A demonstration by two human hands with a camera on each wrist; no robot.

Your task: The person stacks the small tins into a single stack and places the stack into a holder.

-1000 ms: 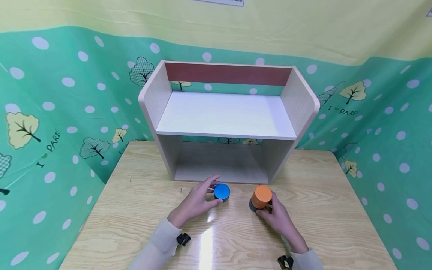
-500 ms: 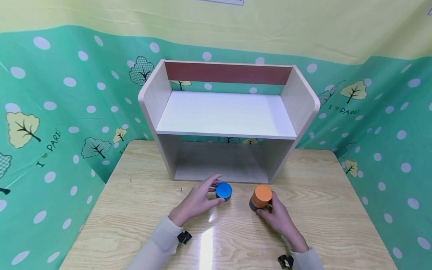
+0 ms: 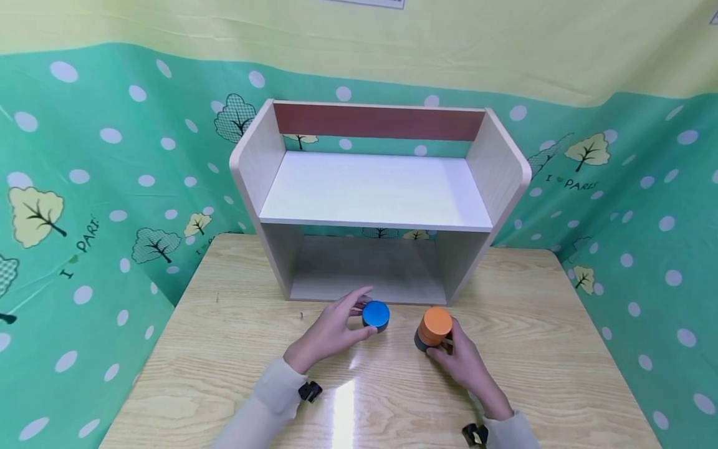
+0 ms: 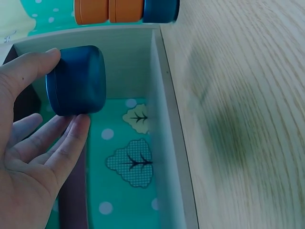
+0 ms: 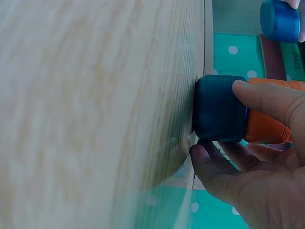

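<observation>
My left hand (image 3: 331, 330) pinches a small round blue tin (image 3: 376, 315) between thumb and fingertips. In the left wrist view this blue tin (image 4: 78, 81) hangs apart from the tabletop. To its right stands a stack: an orange tin (image 3: 436, 323) on top of a dark blue tin (image 3: 423, 342). My right hand (image 3: 462, 358) holds the stack low down, the thumb on the dark blue tin (image 5: 219, 109) near its seam with the orange tin (image 5: 267, 128). The dark blue tin's base is on the table.
A two-tier wooden shelf (image 3: 376, 190) with a red-brown back rail stands just behind both hands on the wood-grain table (image 3: 538, 349). Patterned green and yellow cloth (image 3: 112, 249) hangs behind and on both sides.
My left hand has carried the blue tin slightly right and away from me, closer to the stack. My right hand and the stack have stayed put.
</observation>
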